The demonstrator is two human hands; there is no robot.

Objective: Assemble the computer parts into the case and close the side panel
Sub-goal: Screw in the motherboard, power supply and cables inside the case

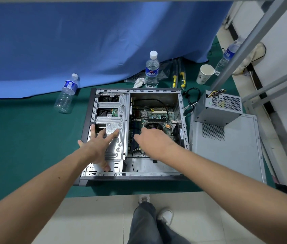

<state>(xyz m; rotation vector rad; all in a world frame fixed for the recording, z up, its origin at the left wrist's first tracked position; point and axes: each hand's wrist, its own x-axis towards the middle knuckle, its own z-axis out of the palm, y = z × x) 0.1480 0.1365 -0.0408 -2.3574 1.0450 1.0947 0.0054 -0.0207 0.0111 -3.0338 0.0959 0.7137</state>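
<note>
An open computer case (181, 103) lies on its side on the green table. Inside it are a silver drive cage (111, 111) on the left and a green motherboard (156, 115) with a CPU fan on the right. My left hand (100, 145) lies spread with straight fingers on the drive cage. My right hand (149, 140) reaches down over the motherboard beside the fan; its fingertips are hidden, so I cannot see what they touch. A grey power supply (218, 110) stands on the detached side panel (230, 152) to the right of the case.
Two water bottles (151, 71) (67, 94) stand and lie behind and left of the case, with a paper cup (205, 73), a third bottle (227, 57) and yellow-handled tools (178, 78) at the back right. A blue curtain (86, 41) hangs behind. Metal frame bars (255, 37) rise on the right.
</note>
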